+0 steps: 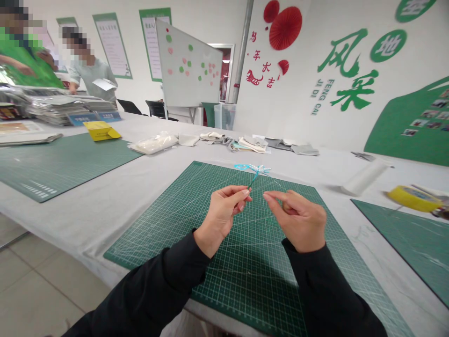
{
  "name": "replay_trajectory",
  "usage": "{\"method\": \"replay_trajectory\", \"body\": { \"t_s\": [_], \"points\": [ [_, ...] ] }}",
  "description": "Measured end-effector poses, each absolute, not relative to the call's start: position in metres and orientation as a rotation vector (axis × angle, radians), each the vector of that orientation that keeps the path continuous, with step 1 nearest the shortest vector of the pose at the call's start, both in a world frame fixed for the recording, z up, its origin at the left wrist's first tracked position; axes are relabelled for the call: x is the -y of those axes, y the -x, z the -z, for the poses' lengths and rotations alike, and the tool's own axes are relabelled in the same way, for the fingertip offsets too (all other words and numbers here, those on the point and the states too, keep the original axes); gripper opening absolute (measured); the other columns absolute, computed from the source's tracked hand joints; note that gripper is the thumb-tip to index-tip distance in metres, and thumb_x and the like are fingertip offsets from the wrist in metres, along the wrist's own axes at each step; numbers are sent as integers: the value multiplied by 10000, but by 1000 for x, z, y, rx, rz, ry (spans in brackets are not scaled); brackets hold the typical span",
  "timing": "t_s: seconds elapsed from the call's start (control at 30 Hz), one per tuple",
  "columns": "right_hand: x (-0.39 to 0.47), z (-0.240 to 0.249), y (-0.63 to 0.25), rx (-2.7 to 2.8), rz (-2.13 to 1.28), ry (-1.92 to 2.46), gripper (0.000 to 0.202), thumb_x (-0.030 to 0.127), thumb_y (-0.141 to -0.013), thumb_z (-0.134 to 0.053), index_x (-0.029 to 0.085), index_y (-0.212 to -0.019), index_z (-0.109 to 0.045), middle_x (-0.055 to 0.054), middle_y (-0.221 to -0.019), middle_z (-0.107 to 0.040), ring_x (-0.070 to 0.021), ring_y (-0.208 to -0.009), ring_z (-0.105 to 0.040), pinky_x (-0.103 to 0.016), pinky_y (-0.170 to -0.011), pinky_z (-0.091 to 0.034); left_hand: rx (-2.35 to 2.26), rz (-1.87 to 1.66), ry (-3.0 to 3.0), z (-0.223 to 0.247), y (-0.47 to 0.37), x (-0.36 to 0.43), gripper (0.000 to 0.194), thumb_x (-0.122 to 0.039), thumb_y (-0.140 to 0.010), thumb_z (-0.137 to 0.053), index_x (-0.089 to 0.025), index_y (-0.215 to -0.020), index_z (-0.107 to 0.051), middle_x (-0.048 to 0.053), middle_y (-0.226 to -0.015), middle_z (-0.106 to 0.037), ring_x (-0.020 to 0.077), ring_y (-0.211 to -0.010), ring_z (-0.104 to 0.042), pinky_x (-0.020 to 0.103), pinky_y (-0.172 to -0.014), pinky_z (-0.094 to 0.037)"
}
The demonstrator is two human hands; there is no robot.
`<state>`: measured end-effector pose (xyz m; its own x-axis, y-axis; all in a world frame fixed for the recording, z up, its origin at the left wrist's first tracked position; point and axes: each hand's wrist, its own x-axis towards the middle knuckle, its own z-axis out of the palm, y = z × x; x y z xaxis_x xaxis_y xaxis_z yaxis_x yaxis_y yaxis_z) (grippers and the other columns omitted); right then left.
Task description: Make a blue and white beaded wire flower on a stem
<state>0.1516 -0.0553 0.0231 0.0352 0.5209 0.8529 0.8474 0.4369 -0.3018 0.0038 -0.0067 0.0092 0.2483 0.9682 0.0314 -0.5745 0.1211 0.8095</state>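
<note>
My left hand (224, 208) pinches the thin dark stem of a small beaded ornament (257, 169) between thumb and fingertips. The ornament has bright blue loops on its left side and pale, pearl-like beads at the top, and it is held up over the green cutting mat (245, 252). Just right of the stem, my right hand (298, 215) is closed, thumb and index finger pressed together. Whatever lies in that pinch, if anything, is too fine to make out. A faint pale strand shows near the ornament's right side.
Fabric pieces (252, 144) and a plastic bag (154, 142) lie across the white-covered table. At right are a white roll (365, 178), a yellow tape roll (414, 197) and another mat (403, 238). Two people stand far left behind stacked papers (52, 105); a yellow box (101, 131) sits nearer.
</note>
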Motion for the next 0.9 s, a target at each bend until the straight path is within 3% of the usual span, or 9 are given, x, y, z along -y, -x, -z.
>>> {"method": "replay_trajectory", "body": {
  "t_s": [0.1,0.17,0.4,0.73,0.9],
  "points": [
    [54,-24,-159,1788,631,1106,122,217,-832,-634,213,-826,-756,5,-563,-635,-104,-497,-450,-261,-525,-395,-638,-1251,-850,-9,-4,8,150,-196,-613,-768,-100,-712,-708,47,-578,-640,38,-443,-439,180,-433,-265],
    [52,-24,-166,1872,767,1056,106,178,-820,-650,185,-854,-750,-12,-614,-672,-117,-536,-468,-270,-560,-411,-668,-1258,-880,-9,-4,8,134,-187,-623,-753,-99,-713,-705,39,-558,-626,40,-443,-440,182,-437,-271],
    [56,-35,-184,1872,860,1034,109,172,-814,-666,203,-897,-730,-15,-668,-651,-144,-628,-501,-284,-615,-432,-746,-1242,-928,-8,-3,5,102,-171,-638,-719,-98,-705,-696,37,-557,-621,32,-408,-397,190,-419,-249],
    [80,-92,-194,1901,1133,1038,160,179,-780,-705,224,-933,-720,-51,-780,-605,-194,-731,-482,-340,-654,-442,-831,-1040,-1041,-11,2,2,12,-103,-638,-698,-95,-628,-699,33,-483,-584,29,-368,-376,177,-376,-226],
    [79,-105,-190,1887,1234,969,162,191,-769,-721,234,-926,-721,-50,-737,-595,-188,-709,-448,-329,-614,-414,-888,-934,-1106,-12,2,3,93,-35,-626,-654,-104,-572,-685,23,-442,-562,25,-329,-346,177,-362,-202]
  ]
}}
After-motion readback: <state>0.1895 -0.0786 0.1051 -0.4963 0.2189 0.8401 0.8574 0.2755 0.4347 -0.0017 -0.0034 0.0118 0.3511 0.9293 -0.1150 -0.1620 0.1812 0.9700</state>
